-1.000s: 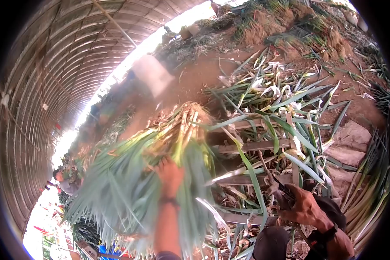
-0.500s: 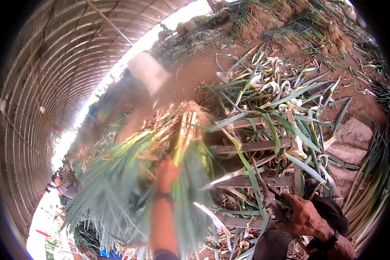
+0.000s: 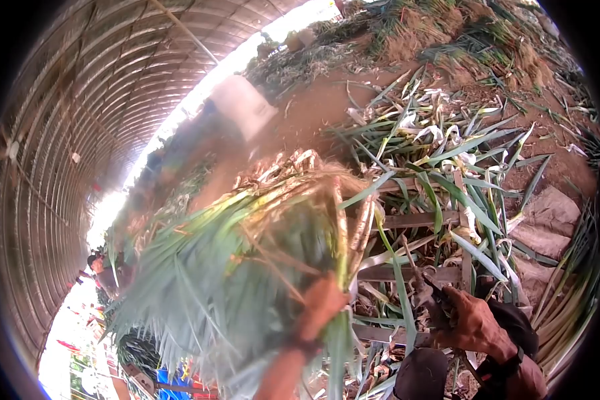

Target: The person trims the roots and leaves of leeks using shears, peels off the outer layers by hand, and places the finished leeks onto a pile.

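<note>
My left hand [image 3: 322, 303], slightly blurred, is closed around a few long green onions [image 3: 343, 247], pale root ends pointing up and away. Directly to the left lies a big heap of green onions [image 3: 213, 267], its leaves fanned toward me and its roots at the far end. My right hand [image 3: 475, 321], at the lower right, is closed on a dark, narrow object [image 3: 435, 297] whose kind I cannot make out. Below that hand my knee [image 3: 421, 377] shows. Loose leaves and pale peelings [image 3: 440, 133] lie beyond and around the wooden slats [image 3: 413, 220].
A white container [image 3: 243, 107] stands on the bare soil [image 3: 313, 117] ahead. More green onions [image 3: 573, 293] lie along the right edge, beside brown sacking [image 3: 543, 223]. Rooted bunches [image 3: 440, 33] are piled at the back. Another person [image 3: 101, 267] is at the far left, under the arched roof [image 3: 67, 133].
My left hand has moved right, away from the heap, bringing a few green onions with it over the slats. My right hand stays nearly in place, and the view has shifted slightly.
</note>
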Demonstrator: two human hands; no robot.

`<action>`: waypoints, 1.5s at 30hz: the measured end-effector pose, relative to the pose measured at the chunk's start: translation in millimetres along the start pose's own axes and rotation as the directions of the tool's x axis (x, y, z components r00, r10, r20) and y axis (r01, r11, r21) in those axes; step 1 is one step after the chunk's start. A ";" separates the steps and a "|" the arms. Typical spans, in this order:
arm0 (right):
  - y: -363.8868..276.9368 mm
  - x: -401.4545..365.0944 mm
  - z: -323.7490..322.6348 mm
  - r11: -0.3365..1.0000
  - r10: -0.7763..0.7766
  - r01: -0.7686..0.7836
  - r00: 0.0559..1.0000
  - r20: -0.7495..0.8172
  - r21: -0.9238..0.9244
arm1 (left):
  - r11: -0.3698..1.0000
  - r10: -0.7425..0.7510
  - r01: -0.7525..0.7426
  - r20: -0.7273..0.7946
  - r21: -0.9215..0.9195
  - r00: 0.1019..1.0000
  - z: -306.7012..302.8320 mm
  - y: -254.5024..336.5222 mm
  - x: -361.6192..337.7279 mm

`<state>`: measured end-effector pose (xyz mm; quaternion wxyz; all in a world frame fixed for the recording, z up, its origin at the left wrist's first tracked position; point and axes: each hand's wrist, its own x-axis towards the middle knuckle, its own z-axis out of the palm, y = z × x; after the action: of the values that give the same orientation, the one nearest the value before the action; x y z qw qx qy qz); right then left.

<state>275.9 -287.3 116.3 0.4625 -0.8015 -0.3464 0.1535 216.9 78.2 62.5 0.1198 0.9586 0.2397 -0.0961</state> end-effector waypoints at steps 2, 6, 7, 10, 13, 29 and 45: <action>-0.6 0.6 -1.6 1.000 0.031 -0.031 1.000 0.001 -0.003 | 0.994 0.026 -0.021 0.050 -0.106 0.998 29.3 13.8 -7.4; -7.9 5.6 -6.0 0.997 0.078 -0.078 0.997 0.028 -0.012 | 0.984 0.082 -0.083 -0.017 -0.155 0.997 82.8 30.6 -37.4; -9.3 6.6 -5.2 0.996 0.084 -0.084 0.996 0.034 -0.011 | 0.986 0.130 -0.139 -0.099 -0.093 0.987 95.8 30.6 -43.7; -13.8 11.3 -2.1 0.996 0.085 -0.085 0.996 0.040 -0.016 | 0.973 0.229 -0.230 -0.018 -0.005 0.973 96.9 40.9 -68.1; -12.2 12.4 1.3 0.993 0.114 -0.113 0.992 0.053 -0.024 | 0.928 0.372 -0.368 -0.100 0.063 0.923 96.5 45.1 -82.5; -7.9 9.1 -7.5 0.983 0.149 -0.140 0.986 0.081 -0.115 | 0.843 0.139 0.229 -0.609 0.486 0.781 -123.6 -140.2 90.1; 3.9 15.3 -8.0 0.987 0.137 -0.125 0.984 0.113 -0.102 | 0.729 -0.147 0.309 -0.300 0.611 0.942 -180.2 -120.4 145.1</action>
<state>292.9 -283.1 118.3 0.3913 -0.8331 -0.3268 0.2146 307.4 294.3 177.0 -0.2615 0.9074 0.3203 -0.0750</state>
